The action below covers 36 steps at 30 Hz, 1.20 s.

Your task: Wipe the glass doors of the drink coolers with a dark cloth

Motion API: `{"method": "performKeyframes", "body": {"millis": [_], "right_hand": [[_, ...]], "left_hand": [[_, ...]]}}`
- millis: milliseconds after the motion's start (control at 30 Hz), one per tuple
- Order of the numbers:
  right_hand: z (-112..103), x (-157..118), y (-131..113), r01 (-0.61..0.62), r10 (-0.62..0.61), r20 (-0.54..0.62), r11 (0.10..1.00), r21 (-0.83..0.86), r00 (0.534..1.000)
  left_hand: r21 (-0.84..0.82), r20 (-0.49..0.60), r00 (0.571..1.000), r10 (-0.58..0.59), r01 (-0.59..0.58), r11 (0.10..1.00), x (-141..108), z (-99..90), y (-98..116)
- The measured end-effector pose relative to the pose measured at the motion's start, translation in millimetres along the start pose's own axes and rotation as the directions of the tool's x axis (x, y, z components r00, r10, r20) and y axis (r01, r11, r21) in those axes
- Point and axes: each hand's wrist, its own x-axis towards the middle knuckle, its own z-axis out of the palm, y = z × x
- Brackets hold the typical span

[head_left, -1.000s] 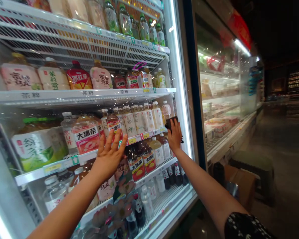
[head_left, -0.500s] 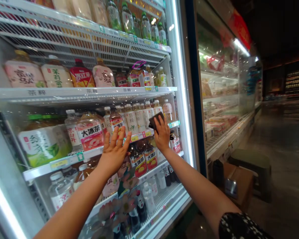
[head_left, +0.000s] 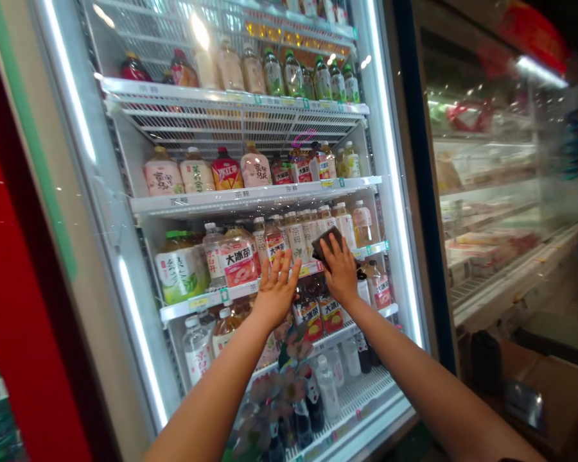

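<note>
We view the front of a lit cooler point(head_left: 394, 160), with both bare hands raised to its glass point(head_left: 264, 208). The right hand point(head_left: 341, 274) grasps a dark pad point(head_left: 322, 244), fingers laid over its near face; how firmly, we cannot tell. The pad appears to lie flat on the glass, in front of the pale bottles point(head_left: 296, 240) on a middle shelf point(head_left: 372, 250). The left hand point(head_left: 275, 296) grasps nothing: its fingers are spread, and it seems to rest on the glass, just beside the pad and slightly lower. We judge that the pad could slide free if pressure came on one edge only, since a corner projects beyond the fingers. Bare skin dragged across the glass could leave smears, and a hard, uneven push by either hand might jolt the glass and shake the bottles.
</note>
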Motion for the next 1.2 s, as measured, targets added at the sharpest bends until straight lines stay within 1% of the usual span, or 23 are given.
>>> {"method": "performKeyframes", "body": {"millis": [67,100,133,167,233,300,333,367,433,500,533,600,667,733,767,800,867,933,1000,1033,1100,1167,1200], "right_hand": [[-7,-15,0,0.154,-0.155,0.094,0.988,0.021,0.983],[-10,-22,4,0.195,-0.198,0.121,0.980,0.036,0.973],[-13,-26,9,0.198,-0.203,0.129,0.979,0.046,0.971],[-14,-26,13,0.166,-0.171,0.117,0.985,0.047,0.978],[-12,-19,14,0.041,-0.043,0.061,0.999,0.032,0.997],[-7,-8,2,-0.048,0.047,0.021,0.999,0.009,0.999],[-5,-5,-8,-0.051,0.051,0.021,0.999,-0.002,0.998],[-5,-4,-18,-0.024,0.024,0.036,1.000,-0.007,0.999],[-9,-10,-32,0.101,-0.102,0.099,0.995,0.010,0.990],[-15,-20,-32,0.227,-0.233,0.145,0.972,0.057,0.962],[-18,-23,-28,0.253,-0.262,0.142,0.964,0.081,0.955],[-17,-20,-19,0.180,-0.188,0.062,0.977,0.115,0.980],[-9,-8,-22,0.075,-0.073,-0.019,0.986,0.148,0.997],[0,6,-39,0.024,-0.014,-0.060,0.986,0.166,0.998],[3,9,-51,0.032,-0.022,-0.062,0.986,0.165,0.998],[4,9,-62,0.062,-0.055,-0.052,0.985,0.158,0.997],[3,1,-78,0.183,-0.186,0.004,0.973,0.138,0.983],[-1,-13,-79,0.324,-0.334,0.077,0.939,0.119,0.940],[-4,-21,-69,0.375,-0.384,0.105,0.922,0.092,0.917],[-5,-20,-63,0.351,-0.358,0.091,0.933,0.078,0.929],[-2,-10,-61,0.233,-0.236,0.029,0.970,0.072,0.971],[3,2,-72,0.126,-0.124,-0.032,0.987,0.097,0.992],[6,5,-82,0.108,-0.104,-0.047,0.988,0.110,0.993]], "left_hand": [[-0.010,0.014,1.000,0.000,0.000,1.000,0,-5.0,0],[-0.017,0.024,1.000,0.001,0.000,1.000,-1,-8.3,0],[-0.025,0.033,0.999,0.003,-0.002,1.000,-2,-12.1,0],[-0.033,0.036,0.999,0.006,-0.004,0.999,-5,-16.0,-1],[-0.043,0.028,1.000,0.007,-0.006,0.999,-13,-23.7,-2],[-0.043,0.017,1.000,0.001,0.000,0.999,-27,-30.4,-4],[-0.041,0.018,1.000,-0.006,0.007,0.999,-34,-33.2,-6],[-0.038,0.026,1.000,-0.012,0.013,0.999,-43,-35.9,-7],[-0.027,0.057,0.998,-0.019,0.020,0.999,-59,-41.0,-13],[-0.009,0.093,0.995,-0.033,0.034,0.999,-75,-46.4,-20],[0.002,0.109,0.993,-0.044,0.044,0.999,-81,-49.3,-25],[0.026,0.132,0.988,-0.076,0.073,0.997,-93,-55.0,-35],[0.051,0.144,0.983,-0.117,0.110,0.993,-100,-59.5,-43],[0.069,0.155,0.976,-0.152,0.143,0.987,-104,-61.8,-49],[0.076,0.163,0.973,-0.166,0.155,0.985,-105,-61.8,-51],[0.081,0.173,0.969,-0.177,0.165,0.983,-105,-61.1,-52],[0.092,0.192,0.962,-0.192,0.177,0.980,-105,-58.0,-53],[0.105,0.197,0.959,-0.202,0.184,0.977,-104,-53.6,-53],[0.117,0.188,0.961,-0.203,0.183,0.976,-104,-49.5,-53],[0.121,0.179,0.963,-0.199,0.179,0.976,-105,-47.9,-54],[0.127,0.162,0.968,-0.191,0.171,0.977,-106,-45.7,-55],[0.128,0.148,0.971,-0.187,0.168,0.977,-107,-44.8,-56],[0.129,0.142,0.972,-0.186,0.168,0.977,-107,-44.7,-56]]}}
